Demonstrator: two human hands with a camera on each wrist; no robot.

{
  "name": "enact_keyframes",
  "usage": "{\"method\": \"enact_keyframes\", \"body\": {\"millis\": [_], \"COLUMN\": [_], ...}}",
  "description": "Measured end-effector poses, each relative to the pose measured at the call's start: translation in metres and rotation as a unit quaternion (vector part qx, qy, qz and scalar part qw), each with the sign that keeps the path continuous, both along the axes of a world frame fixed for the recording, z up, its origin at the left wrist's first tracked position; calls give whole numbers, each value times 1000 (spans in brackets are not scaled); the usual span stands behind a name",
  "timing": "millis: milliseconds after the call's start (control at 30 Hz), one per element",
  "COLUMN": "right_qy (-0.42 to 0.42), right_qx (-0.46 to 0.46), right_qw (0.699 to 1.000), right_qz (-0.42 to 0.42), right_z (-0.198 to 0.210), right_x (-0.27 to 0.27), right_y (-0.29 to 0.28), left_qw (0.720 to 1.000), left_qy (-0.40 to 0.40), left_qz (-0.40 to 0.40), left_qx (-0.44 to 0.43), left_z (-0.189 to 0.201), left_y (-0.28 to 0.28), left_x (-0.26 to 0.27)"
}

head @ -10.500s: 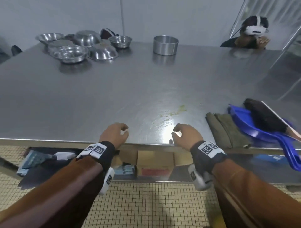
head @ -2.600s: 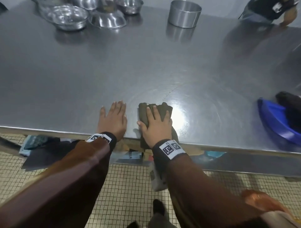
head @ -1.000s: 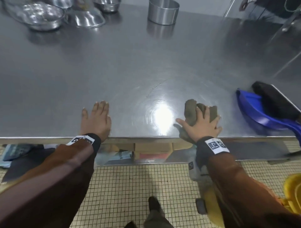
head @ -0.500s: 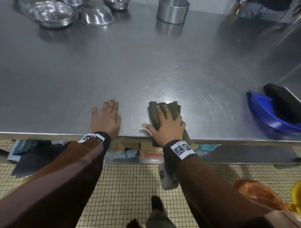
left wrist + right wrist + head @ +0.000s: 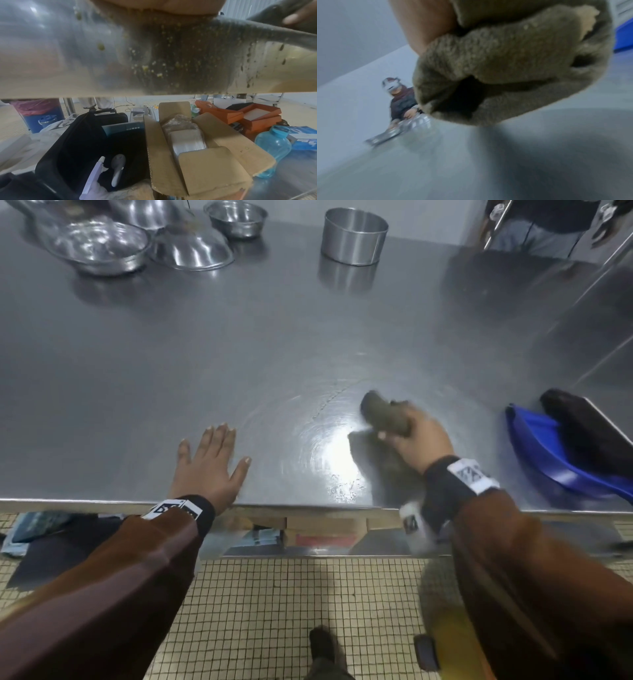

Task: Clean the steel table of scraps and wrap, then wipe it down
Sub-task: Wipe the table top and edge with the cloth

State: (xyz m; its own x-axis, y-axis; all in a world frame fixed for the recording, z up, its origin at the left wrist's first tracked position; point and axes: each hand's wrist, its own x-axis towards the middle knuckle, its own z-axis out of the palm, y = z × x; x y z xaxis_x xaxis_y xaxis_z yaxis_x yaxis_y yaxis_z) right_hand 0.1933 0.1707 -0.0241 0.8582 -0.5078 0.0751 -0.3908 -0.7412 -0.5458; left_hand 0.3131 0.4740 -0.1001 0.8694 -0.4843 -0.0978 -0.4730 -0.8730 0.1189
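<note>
While wiping: right hand [image 5: 416, 440] grips bunched, nubbly olive cloth [image 5: 383, 417] on the table, near its front edge;
Left hand [image 5: 209, 465]: flat, fingers spread;
Steel table [image 5: 205, 344]: smooth, glossy

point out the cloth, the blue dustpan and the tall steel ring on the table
cloth [image 5: 385, 419], head view, on the bunched part held by the right hand [image 5: 419, 441]
blue dustpan [image 5: 537, 440], head view, on its bare blue tray
steel ring [image 5: 354, 241], head view, on its outer wall

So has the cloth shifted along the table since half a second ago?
Yes. The right hand has carried the cloth rightward, nearer the blue dustpan, bunched and apparently off the steel table.
</note>
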Motion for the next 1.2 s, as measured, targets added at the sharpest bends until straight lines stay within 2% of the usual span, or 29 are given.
{"method": "enact_keyframes", "body": {"millis": [33, 67, 100, 167, 200, 300, 367, 400, 467, 533, 633, 733, 800, 867, 933, 1033, 1200], "right_qy": [-11, 22, 100, 262, 302, 313, 335, 359, 419, 453, 448, 369, 313, 294, 292, 286, 266], "right_qx": [-1, -14, -31, -57, -63, -31, -34, -64, -147, -186, -171, -178, -105, -65, -60, -51, -56], "right_qw": [999, 997, 990, 954, 939, 929, 927, 923, 896, 871, 876, 908, 943, 953, 951, 951, 937], "right_qz": [-41, -70, -97, -136, -151, -193, -168, -121, -12, 37, 54, 93, 53, 42, 75, 111, 218], "right_z": [3, 2, 0, -15, -20, -43, -41, -30, -9, 5, 2, -10, -14, -23, -29, -33, -23], "right_x": [15, 29, 42, 61, 67, 92, 105, 109, 119, 129, 161, 198, 216, 230, 236, 229, 158], "right_y": [-19, -39, -55, -80, -84, -112, -126, -129, -137, -139, -134, -123, -107, -91, -69, -33, 44], "left_qw": [1000, 1000, 1000, 1000, 1000, 1000, 1000, 1000, 1000, 1000, 1000, 1000, 1000, 1000, 1000, 1000, 1000], "left_qy": [1, 3, 5, 11, 13, 9, 4, 2, 1, 1, 6, 5, 4, 3, 0, -1, -2], "left_qz": [0, 1, 1, 3, 4, 5, 3, 3, 5, 8, 12, 12, 15, 14, 13, 13, 16], "left_qx": [0, -1, -2, -2, -1, 2, 1, -2, -8, -18, -20, -16, -10, -12, -15, -19, -8], "left_z": [0, 0, 1, 2, 2, 3, 4, 4, 4, 5, 4, 4, 4, 3, 4, 4, 6], "left_y": [0, 0, 0, 0, -1, -1, 0, 0, 0, 0, 0, 1, 0, 0, -1, -1, -3], "left_x": [0, 0, 0, 0, -1, -1, -1, -1, -2, -3, -2, -2, -2, -3, -2, -2, -2]}}
